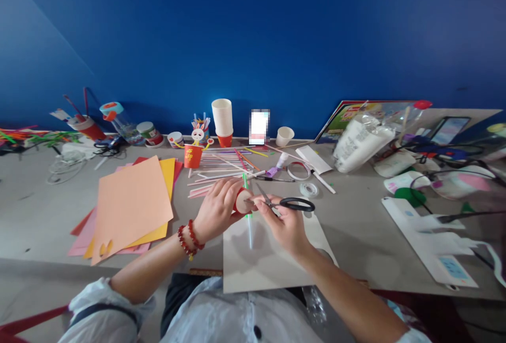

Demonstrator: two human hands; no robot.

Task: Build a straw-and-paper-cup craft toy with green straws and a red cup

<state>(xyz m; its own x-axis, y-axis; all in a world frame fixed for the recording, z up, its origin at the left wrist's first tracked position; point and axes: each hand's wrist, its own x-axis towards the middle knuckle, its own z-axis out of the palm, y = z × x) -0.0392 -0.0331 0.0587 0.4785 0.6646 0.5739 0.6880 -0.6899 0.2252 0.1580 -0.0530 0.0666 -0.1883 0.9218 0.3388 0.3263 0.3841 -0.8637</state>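
Observation:
My left hand [221,203], with red beads at its wrist, is closed round a red paper cup [243,201] lying on its side, its pale round end turned to the right. In my right hand [282,222] are black-handled scissors [296,204], gripped near the pivot with the blades partly apart. One blade tip touches or nearly touches the cup's pale end; my fingers partly hide it. Below the cup, a green and whitish straw or stick [250,232] shows over a pale board [269,269].
Coloured paper sheets [134,206] lie at the left. Behind my hands are scattered sticks [221,164], a rabbit-decorated red cup [192,156], stacked white cups [222,116] and a tape roll [309,190]. A power strip [427,243] is at the right.

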